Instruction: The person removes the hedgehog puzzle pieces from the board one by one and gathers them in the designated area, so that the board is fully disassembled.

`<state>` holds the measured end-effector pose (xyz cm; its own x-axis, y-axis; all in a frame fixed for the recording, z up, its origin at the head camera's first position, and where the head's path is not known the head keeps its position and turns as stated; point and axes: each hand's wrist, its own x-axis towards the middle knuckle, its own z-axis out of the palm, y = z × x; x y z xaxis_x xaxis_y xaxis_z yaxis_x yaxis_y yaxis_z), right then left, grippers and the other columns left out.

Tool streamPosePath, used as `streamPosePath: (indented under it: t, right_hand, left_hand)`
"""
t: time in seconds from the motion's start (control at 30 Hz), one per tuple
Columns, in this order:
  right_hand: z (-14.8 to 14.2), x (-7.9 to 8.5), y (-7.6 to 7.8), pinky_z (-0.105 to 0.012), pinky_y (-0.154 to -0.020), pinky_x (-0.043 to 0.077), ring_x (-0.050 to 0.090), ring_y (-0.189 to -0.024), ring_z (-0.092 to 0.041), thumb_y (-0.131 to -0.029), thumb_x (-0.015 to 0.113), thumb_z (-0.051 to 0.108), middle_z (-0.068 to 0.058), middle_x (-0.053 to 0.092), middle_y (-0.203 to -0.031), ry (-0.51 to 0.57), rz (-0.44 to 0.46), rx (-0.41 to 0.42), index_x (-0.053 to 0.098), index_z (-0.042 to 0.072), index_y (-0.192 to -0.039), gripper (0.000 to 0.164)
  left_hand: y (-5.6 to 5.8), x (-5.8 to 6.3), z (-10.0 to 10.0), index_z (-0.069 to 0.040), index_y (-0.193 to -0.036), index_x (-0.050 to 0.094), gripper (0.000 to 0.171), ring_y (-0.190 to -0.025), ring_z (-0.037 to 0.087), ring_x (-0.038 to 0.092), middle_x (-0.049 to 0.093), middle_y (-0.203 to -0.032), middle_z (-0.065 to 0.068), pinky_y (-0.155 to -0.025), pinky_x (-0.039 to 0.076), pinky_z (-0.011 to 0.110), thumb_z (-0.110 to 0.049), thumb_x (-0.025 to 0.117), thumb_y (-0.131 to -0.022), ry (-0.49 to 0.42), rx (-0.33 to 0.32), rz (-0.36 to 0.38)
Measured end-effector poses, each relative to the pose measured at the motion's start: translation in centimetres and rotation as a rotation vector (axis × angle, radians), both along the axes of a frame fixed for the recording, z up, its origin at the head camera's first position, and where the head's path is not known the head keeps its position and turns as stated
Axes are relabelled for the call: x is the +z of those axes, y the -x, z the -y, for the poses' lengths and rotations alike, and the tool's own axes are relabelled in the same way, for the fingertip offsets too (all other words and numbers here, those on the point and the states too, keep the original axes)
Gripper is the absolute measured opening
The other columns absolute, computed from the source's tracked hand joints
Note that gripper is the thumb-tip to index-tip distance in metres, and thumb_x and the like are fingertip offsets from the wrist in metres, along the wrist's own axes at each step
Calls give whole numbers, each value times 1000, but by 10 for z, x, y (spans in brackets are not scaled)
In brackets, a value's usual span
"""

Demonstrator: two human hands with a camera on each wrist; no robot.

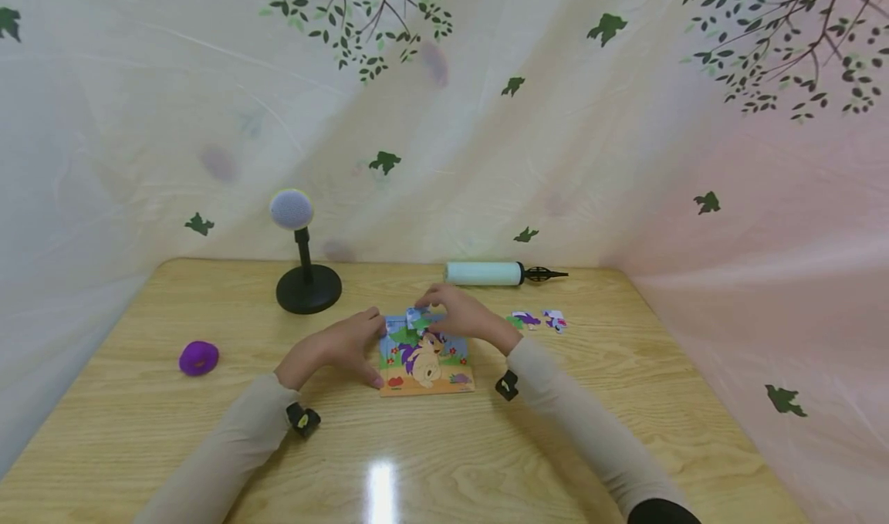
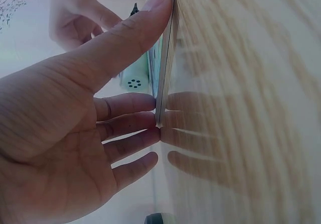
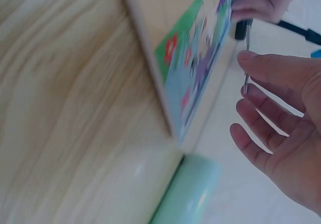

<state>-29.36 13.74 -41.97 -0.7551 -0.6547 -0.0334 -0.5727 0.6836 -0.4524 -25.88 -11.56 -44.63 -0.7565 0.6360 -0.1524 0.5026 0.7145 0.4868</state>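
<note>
A square jigsaw puzzle board (image 1: 420, 366) with a purple-and-tan cartoon animal lies on the table. My left hand (image 1: 345, 346) rests along its left side, the thumb near the front corner and fingertips at the rear; in the left wrist view the fairly straight fingers (image 2: 131, 146) touch the board's edge. Between thumb and index finger, my right hand (image 1: 460, 312) pinches a blue-and-green puzzle piece (image 1: 417, 319) over the board's back part. The right wrist view shows that piece (image 3: 247, 78) edge-on, raised off the board, the other fingers spread.
Two loose puzzle pieces (image 1: 525, 320) (image 1: 555, 321) lie right of the board. Behind stands a light-blue hand pump (image 1: 484, 273) on its side. A microphone-like object on a black stand (image 1: 309, 288) is at back left, a purple ring-like object (image 1: 198, 358) farther left. A printed curtain (image 1: 444, 161) hangs behind.
</note>
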Motion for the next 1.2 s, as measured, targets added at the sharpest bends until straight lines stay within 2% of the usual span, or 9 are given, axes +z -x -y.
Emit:
streamPosePath:
  t: [0.2, 0.43, 0.63, 0.83, 1.2]
  right_hand:
    - [-37, -1, 7, -51, -108, 47, 57, -127, -34, -91, 74, 5, -15, 66, -129, 60, -5, -17, 68, 3, -128, 37]
    - [-77, -3, 10, -54, -104, 50, 62, -116, -34, -89, 77, 6, -14, 69, -120, 86, -23, -48, 69, 1, -125, 37]
    - [-102, -4, 8, -55, -102, 50, 61, -116, -35, -90, 76, 6, -16, 67, -121, 81, -7, -86, 67, -1, -125, 37]
    - [-119, -9, 8, -54, -100, 51, 62, -114, -35, -89, 77, 5, -17, 67, -121, 44, -20, -116, 68, -2, -125, 38]
    - [-130, -18, 12, -53, -97, 50, 59, -113, -34, -87, 79, 6, -14, 68, -121, 2, -38, -136, 70, 2, -124, 39]
  left_hand:
    - [0, -1, 0, -3, -126, 54, 80, -113, 26, 51, 50, -121, 10, -111, 45, 49, -47, 92, -70, 7, 5, -7]
    - [-1, -2, 2, -4, -123, 54, 79, -108, 24, 51, 50, -117, 8, -106, 48, 48, -46, 93, -70, 7, 9, -18]
    - [-2, 0, 2, -3, -123, 53, 78, -107, 23, 51, 50, -116, 8, -104, 48, 47, -45, 93, -71, 0, 2, -17]
    - [-2, -1, 2, -2, -125, 54, 79, -108, 24, 51, 51, -117, 8, -105, 48, 47, -44, 93, -71, -5, -3, -19]
    - [-1, -1, 1, -4, -129, 53, 80, -115, 26, 52, 51, -124, 10, -111, 46, 50, -47, 91, -72, 4, 5, -10]
